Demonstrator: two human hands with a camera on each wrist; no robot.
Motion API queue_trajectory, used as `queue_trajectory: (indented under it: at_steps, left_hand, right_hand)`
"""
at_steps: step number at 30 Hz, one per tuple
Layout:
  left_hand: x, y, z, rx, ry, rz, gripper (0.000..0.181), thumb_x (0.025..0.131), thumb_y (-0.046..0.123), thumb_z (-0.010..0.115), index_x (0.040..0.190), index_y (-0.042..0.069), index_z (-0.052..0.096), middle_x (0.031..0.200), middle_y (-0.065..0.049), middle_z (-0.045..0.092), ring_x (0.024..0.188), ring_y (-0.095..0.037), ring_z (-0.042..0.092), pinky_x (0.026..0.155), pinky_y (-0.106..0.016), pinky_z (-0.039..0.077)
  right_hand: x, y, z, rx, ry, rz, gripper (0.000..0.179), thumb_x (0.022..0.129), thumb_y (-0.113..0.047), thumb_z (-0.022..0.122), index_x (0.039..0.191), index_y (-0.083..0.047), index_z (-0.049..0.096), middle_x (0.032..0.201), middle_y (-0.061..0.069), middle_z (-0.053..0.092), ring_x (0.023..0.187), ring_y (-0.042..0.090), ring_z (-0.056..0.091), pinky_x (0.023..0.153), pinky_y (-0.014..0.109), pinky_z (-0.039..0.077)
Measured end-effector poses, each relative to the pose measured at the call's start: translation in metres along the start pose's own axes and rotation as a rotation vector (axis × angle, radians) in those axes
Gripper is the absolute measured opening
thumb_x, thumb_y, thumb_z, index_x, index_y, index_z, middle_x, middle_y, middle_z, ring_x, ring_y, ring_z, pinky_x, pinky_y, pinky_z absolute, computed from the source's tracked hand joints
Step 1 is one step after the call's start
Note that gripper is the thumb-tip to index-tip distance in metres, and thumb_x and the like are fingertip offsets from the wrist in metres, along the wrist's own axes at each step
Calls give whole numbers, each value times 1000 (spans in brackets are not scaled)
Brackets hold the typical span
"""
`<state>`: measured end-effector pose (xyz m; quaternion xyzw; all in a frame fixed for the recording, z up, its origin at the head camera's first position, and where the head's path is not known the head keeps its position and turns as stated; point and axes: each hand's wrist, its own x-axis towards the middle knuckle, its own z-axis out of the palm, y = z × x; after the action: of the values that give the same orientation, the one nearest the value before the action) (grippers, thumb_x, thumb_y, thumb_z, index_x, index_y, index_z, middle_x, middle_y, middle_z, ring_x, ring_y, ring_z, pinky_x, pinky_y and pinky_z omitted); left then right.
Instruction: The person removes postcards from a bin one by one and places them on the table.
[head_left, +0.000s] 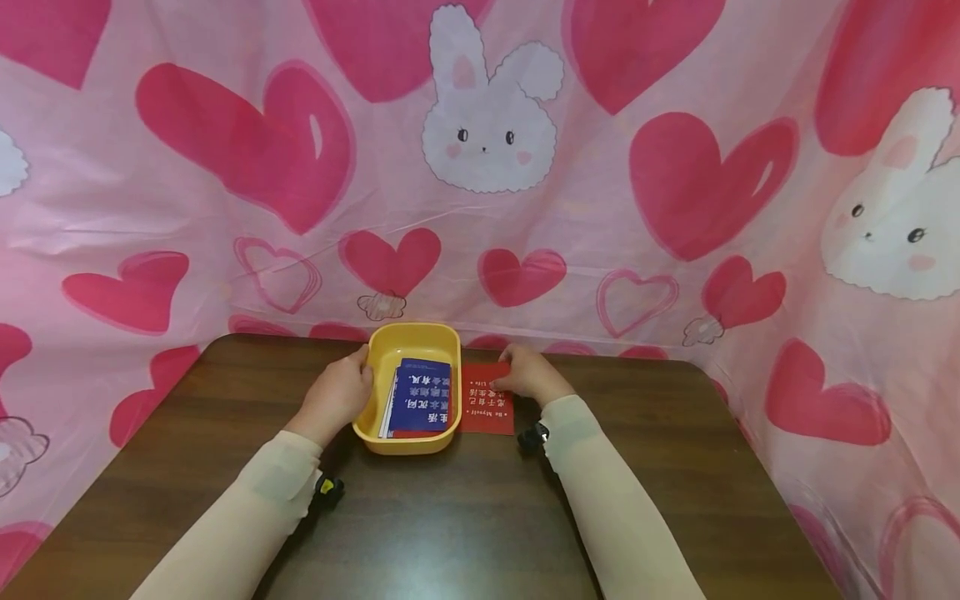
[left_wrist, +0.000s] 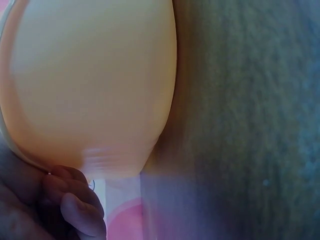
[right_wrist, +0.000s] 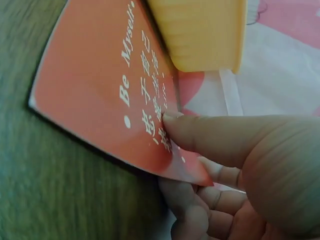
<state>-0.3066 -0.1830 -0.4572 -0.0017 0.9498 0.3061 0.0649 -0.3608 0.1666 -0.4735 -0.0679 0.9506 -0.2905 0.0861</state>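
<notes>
A yellow plastic basket (head_left: 415, 447) stands on the table, and my left hand (head_left: 335, 398) grips its left rim. The left wrist view shows the curled fingers (left_wrist: 82, 212) at the basket's outer wall (left_wrist: 95, 85). Inside the basket lies a blue card (head_left: 423, 396) with white writing, over white and red edges of other cards. Just right of the basket is a red card (head_left: 487, 421) printed "Be Myself". My right hand (head_left: 534, 377) pinches its far right corner, thumb on top and fingers beneath, as the right wrist view shows.
The dark wood-grain table (head_left: 420, 533) reaches back to a pink curtain (head_left: 300, 250) with hearts and rabbits, which also hangs at both sides. A black band-mounted device sits at each wrist.
</notes>
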Motion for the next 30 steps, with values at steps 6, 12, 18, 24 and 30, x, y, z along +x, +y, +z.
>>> queue_trajectory:
  at_steps: [6, 12, 18, 24, 30]
  left_hand:
    - [0, -2, 0, -8, 0, -2, 67, 121, 32, 43, 181, 6, 24, 175, -28, 47, 132, -45, 66, 125, -67, 49]
    - [-1, -2, 0, -10, -4, -9, 67, 121, 32, 42, 181, 6, 24, 176, -28, 46, 133, -44, 66, 125, -67, 49]
    - [0, 0, 0, -21, -9, -13, 68, 121, 34, 43, 182, 9, 22, 176, -26, 47, 140, -46, 64, 125, -67, 48]
    - [0, 0, 0, -25, -16, -14, 69, 121, 33, 44, 182, 9, 21, 176, -26, 47, 141, -46, 64, 124, -67, 50]
    - [0, -1, 1, -21, -14, -10, 69, 121, 33, 43, 182, 8, 22, 175, -27, 47, 139, -46, 65, 124, -68, 50]
  right_hand:
    - [-4, -13, 2, -70, 35, 7, 51, 90, -25, 96, 130, -2, 73, 120, 16, 78, 108, 33, 71, 111, 54, 63]
    - [-3, -8, 5, -74, 31, 23, 47, 91, -26, 96, 130, -6, 77, 125, 13, 79, 107, 29, 71, 109, 51, 64]
    - [8, 3, 3, -64, 17, -4, 46, 89, -28, 97, 126, -6, 81, 127, 13, 80, 108, 29, 71, 108, 50, 63]
    - [24, 14, 9, -64, -7, 31, 53, 89, -31, 97, 132, -6, 80, 132, 15, 79, 113, 34, 72, 107, 53, 63]
    - [3, -7, 1, -33, 19, 28, 52, 95, -32, 90, 138, -5, 76, 138, 17, 77, 124, 36, 72, 116, 55, 59]
